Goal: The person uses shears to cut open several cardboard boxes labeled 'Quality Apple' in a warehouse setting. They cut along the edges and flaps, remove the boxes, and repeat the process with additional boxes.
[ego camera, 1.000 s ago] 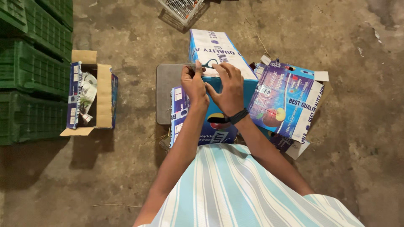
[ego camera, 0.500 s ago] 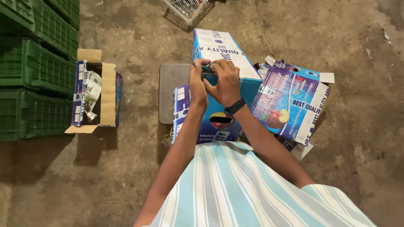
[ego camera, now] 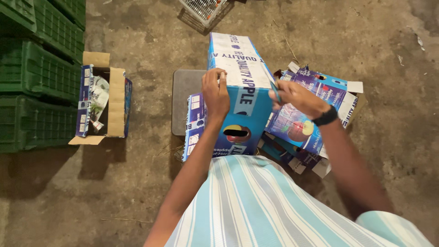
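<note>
Right now the person in the striped shirt is bending over a blue cardboard fruit box (ego camera: 240, 98), which is standing upright on the concrete floor (ego camera: 151, 201) directly in front of them. Their left hand (ego camera: 216, 93) is pressing against the box's left upper edge, fingers curled over the corner and gripping the cardboard. Their right hand (ego camera: 297, 97), with a black wristband (ego camera: 325, 117) on the wrist, is sitting at the box's right upper edge; its fingers are pinched together around something thin and blue-green, though I cannot tell what it is. Flattened purple and blue fruit cartons (ego camera: 315, 112) are lying in a heap just beside the box on its right. A grey flat slab (ego camera: 185, 98) is showing on the floor behind the box's left side. Well apart to the left, an open cardboard box (ego camera: 103, 101) is lying beside stacked green plastic crates (ego camera: 39, 77). A white wire basket (ego camera: 203, 9) is sitting at the top edge.
</note>
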